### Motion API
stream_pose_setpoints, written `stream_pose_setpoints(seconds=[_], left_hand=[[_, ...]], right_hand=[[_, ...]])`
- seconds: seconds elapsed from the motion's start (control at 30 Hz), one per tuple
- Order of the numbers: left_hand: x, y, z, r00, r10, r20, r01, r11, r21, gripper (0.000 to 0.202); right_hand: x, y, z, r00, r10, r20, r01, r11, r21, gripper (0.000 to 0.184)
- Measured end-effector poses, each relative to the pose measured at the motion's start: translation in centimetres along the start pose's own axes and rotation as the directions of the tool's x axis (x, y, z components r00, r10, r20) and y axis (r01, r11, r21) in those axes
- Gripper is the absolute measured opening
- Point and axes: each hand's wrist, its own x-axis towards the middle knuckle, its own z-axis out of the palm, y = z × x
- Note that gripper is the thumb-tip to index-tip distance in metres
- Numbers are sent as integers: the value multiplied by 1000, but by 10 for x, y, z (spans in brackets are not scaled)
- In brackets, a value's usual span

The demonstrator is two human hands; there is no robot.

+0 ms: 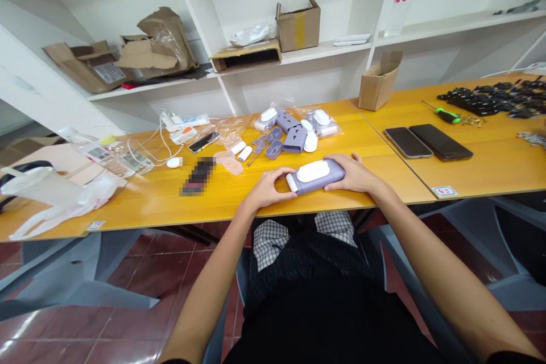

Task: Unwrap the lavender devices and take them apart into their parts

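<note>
The left hand [268, 187] and the right hand [347, 174] grip a purple plastic case [328, 177] at both ends. It sits on the yellow table [170, 199] by the near edge, with a white oval piece [313, 170] on top.

From here nothing can be read: the red-marked tag [443, 191] on the table edge and the white label [108, 73] on the cardboard box are too small.

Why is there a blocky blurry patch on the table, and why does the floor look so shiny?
In the head view, the dark patch on the yellow table is pixelated, so what lies there cannot be told; the red floor tiles show white glare at lower left; the lilac plastic case between the left hand and right hand looks sharp.
</note>
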Motion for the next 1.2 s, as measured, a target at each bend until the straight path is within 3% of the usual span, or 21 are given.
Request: stream_pose_setpoints(seconds=[0.5,0.77,1.03,1.2], left_hand=[[1,6,7,999,-21,-39,29,981,194,64],[-1,8,7,998,-30,-61,41,982,186,62],[2,-2,-2,999,-45,-16,46,999,20,75],[3,-1,-4,999,-37,21,35,995,91,78]], right_hand=[[2,0,6,999,28,-42,-29,999,-45,95],[2,0,6,999,7,-34,-10,998,-68,92],[1,2,2,1000,-1,8,1,999,-40,93],[1,3,1,1000,-16,12,16,1000,-26,91]])
